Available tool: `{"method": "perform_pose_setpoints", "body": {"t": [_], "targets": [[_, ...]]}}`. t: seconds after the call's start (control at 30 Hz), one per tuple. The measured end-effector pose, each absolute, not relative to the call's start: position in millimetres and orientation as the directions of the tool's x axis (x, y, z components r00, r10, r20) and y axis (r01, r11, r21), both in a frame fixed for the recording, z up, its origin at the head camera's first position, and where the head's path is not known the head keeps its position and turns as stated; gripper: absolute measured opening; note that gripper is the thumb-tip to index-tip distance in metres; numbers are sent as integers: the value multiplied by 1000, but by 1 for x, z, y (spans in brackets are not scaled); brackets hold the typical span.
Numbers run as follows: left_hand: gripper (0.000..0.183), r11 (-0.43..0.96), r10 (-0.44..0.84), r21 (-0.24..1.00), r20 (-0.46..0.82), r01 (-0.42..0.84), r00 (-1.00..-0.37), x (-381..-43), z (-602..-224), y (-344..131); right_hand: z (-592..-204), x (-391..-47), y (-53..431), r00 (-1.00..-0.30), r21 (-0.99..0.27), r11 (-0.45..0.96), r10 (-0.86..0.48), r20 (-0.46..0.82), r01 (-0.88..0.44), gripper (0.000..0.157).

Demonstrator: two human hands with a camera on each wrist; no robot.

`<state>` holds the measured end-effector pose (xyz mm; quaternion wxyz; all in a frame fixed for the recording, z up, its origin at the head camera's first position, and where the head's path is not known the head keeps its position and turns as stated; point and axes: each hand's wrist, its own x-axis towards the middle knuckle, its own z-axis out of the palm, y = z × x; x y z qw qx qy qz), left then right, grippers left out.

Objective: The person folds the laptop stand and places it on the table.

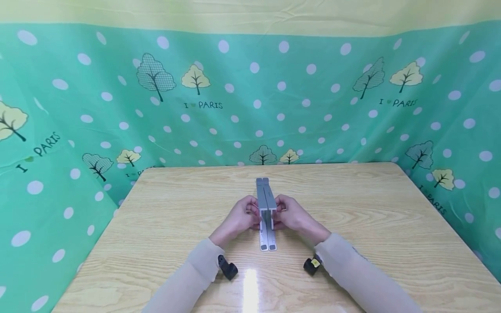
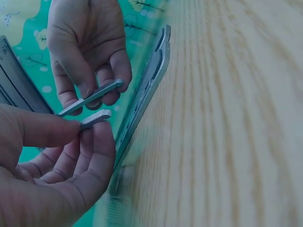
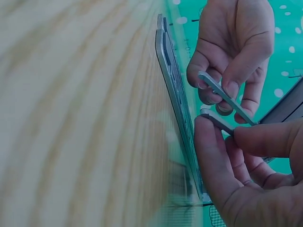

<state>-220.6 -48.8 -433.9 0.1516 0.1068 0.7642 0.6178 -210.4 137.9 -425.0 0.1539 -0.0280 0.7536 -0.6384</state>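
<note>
A grey metal folding laptop stand (image 1: 267, 198) stands lengthwise at the middle of the table, its two long upper arms side by side and raised at the near end. Its flat base bars (image 2: 147, 87) lie along the tabletop. On the stand's left side, my left hand (image 1: 245, 214) pinches one narrow support leg (image 2: 97, 118) between thumb and fingers. My right hand (image 1: 292, 214) mirrors it, pinching the other support leg (image 3: 227, 98) from the right. Dark pads (image 1: 264, 247) mark the near ends of the base. Part of each leg is hidden by the fingers.
The light wood-grain table (image 1: 188, 191) extends around the stand on all sides. A green dotted curtain (image 1: 270, 130) hangs behind it and along both sides. Small black wrist cameras (image 1: 228, 268) hang beneath the sleeves, close over the table.
</note>
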Motion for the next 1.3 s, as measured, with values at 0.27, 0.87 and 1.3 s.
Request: {"method": "perform_pose_setpoints", "body": {"t": [0.27,0.87,1.3], "targets": [[38,131,362,987,-139,-98,-922,-220,-431,-50,-423,-211,139,-944,-978,130,-269,-191,161,28],[41,41,424,987,-156,-153,-892,-224,-429,-56,-424,-214,148,-916,-977,49,-341,-210,205,28],[50,26,451,981,-182,-191,-874,-224,-428,-58,-423,-213,150,-907,-977,37,-364,-211,212,31]]}}
